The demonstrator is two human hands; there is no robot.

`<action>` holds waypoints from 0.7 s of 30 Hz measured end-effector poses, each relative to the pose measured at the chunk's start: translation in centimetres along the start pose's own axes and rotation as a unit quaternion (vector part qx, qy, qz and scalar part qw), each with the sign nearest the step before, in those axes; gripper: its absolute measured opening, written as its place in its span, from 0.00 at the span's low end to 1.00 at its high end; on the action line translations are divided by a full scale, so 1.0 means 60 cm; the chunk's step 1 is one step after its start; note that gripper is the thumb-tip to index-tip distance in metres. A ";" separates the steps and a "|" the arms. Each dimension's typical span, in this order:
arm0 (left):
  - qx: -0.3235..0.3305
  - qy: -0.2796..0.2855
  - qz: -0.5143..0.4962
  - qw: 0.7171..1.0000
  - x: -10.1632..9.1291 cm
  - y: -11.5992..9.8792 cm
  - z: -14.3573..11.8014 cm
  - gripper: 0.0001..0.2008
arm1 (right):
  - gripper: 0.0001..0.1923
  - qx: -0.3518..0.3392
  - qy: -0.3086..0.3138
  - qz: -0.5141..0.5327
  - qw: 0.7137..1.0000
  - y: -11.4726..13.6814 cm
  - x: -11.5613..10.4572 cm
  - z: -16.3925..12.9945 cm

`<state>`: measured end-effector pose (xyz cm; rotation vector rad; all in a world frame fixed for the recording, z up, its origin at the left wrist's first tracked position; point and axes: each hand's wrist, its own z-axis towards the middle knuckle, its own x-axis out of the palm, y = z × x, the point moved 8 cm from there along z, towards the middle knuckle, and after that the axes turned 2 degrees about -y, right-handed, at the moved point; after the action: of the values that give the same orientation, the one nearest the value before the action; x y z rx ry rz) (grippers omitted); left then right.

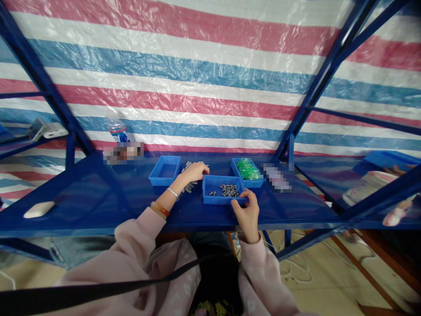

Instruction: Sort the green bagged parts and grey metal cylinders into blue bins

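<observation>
My left hand [194,172] reaches forward over a loose pile of small grey metal parts [188,186] on the blue shelf [98,197], fingers curled down onto them; whether it holds one I cannot tell. My right hand [247,211] grips the near rim of a blue tray [210,199] that holds several small grey metal parts [229,190]. An empty blue tray [157,178] stands to the left of the pile. Behind the middle tray, to the right, another blue tray [237,172] holds green plastic bags [248,169].
A water bottle [117,130] stands at the back left against the striped tarpaulin. A white oblong object [38,209] lies at the shelf's left front. Blue frame posts [70,151] rise on both sides. A white power bank [49,130] sits on the left side shelf.
</observation>
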<state>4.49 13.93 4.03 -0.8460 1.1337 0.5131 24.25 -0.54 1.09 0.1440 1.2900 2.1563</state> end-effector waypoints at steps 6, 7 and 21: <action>0.000 0.002 -0.020 1.000 0.003 0.002 0.002 0.12 | 0.08 -0.004 0.000 0.002 1.000 0.000 0.001 0.000; -0.001 0.001 -0.025 1.000 0.003 0.003 0.002 0.12 | 0.08 -0.004 -0.001 0.003 1.000 0.000 0.001 0.001; -0.005 -0.073 -0.185 0.980 -0.031 0.009 0.008 0.06 | 0.08 -0.002 -0.001 0.004 1.000 -0.001 0.002 0.000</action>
<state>3.70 14.70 5.65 -0.9845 0.8144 0.2670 24.16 -0.47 1.02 0.1498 1.2848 2.1647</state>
